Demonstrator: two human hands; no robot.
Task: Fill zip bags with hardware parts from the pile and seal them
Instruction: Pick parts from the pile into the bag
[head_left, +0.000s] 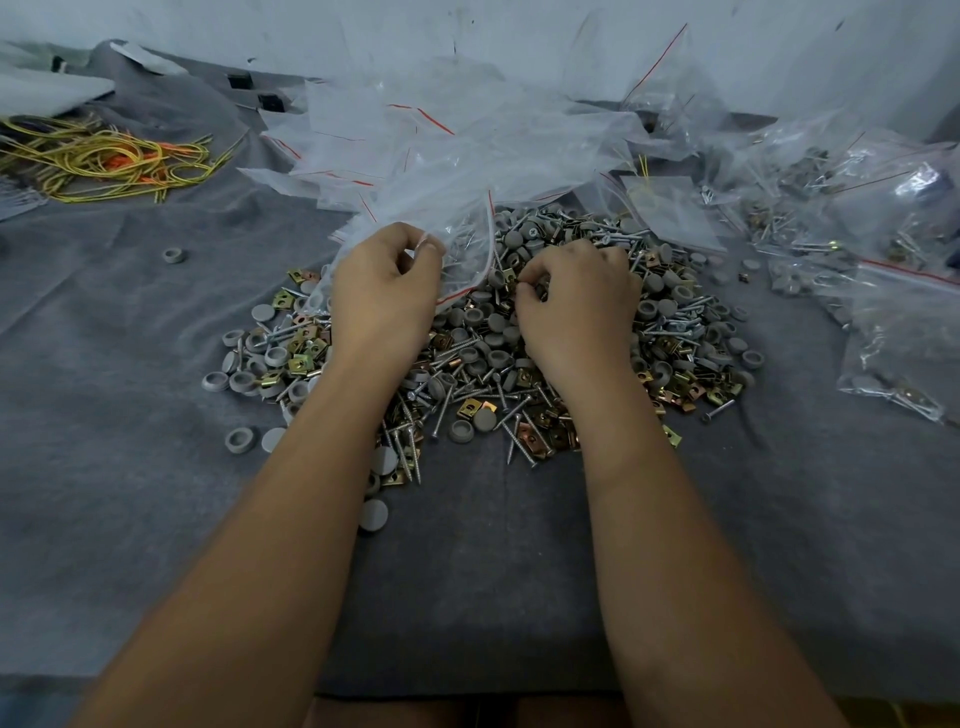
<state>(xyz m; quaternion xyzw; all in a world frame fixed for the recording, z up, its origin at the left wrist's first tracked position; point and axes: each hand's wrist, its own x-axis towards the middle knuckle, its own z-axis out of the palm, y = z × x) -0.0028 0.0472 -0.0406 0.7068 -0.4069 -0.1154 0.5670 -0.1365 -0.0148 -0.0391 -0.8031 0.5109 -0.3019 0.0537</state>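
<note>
A wide pile of hardware parts (675, 332) lies in the middle of the grey cloth: silver screws, grey round caps and brass clips. My left hand (384, 296) pinches the edge of a clear zip bag (462, 249) with a red seal line, held over the pile's left part. Some screws show through the bag. My right hand (576, 306) is curled down into the pile just right of the bag's mouth, fingers closed on a few small parts.
A heap of empty zip bags (467, 135) lies behind the pile. Filled bags (893, 332) sit at the right. Yellow and orange wires (104, 161) lie at the far left. Loose grey caps (174, 255) are scattered on the cloth (130, 364).
</note>
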